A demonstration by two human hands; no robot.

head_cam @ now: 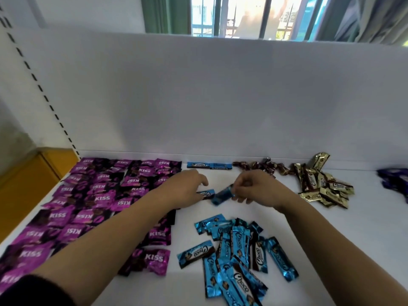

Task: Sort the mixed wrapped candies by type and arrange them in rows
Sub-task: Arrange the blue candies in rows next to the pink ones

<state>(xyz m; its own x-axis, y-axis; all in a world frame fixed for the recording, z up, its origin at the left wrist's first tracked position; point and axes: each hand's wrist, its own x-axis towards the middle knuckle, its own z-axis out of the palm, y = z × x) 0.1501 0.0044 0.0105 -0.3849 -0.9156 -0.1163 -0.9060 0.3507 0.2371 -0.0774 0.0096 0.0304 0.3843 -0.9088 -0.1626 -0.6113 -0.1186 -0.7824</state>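
Purple KISS candies (pixel 92 208) lie in rows across the left of the white shelf (pixel 331 239). A loose pile of blue Choco bars (pixel 234 250) sits near the front centre. Two blue Choco bars (pixel 208 165) lie end to end at the back wall. My left hand (pixel 185 191) holds a blue Choco bar (pixel 206 193) flat against the shelf. My right hand (pixel 251 186) pinches another blue bar (pixel 221 196), tilted, just right of it. Brown twist-wrapped candies (pixel 262 166) line the back, and gold Choco bars (pixel 322 186) are heaped at the right.
A white back panel (pixel 220 96) rises behind the shelf, with a window above it. A slotted upright (pixel 44 96) stands at the left, beside an orange surface (pixel 28 180). Dark blue wrappers (pixel 395 180) show at the far right edge.
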